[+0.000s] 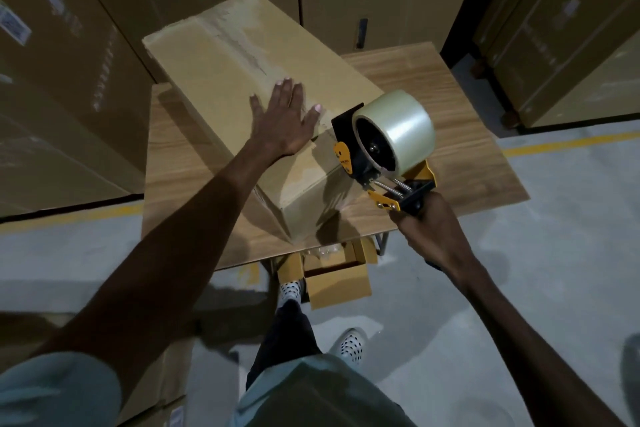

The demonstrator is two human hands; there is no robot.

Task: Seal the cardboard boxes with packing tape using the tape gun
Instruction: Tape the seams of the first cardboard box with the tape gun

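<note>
Cardboard box (242,87) lies closed under my left hand (282,121), its long axis running away and leftward from me. Below my right hand (427,229), a small open carton (337,282) holds something clear. My left palm presses flat, fingers spread. My right grips the tape gun (384,156), roll facing the box's near end.

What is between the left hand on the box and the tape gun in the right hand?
In the head view, only bare cardboard of the box top lies between the left hand and the tape gun; the stretch is short.
</note>
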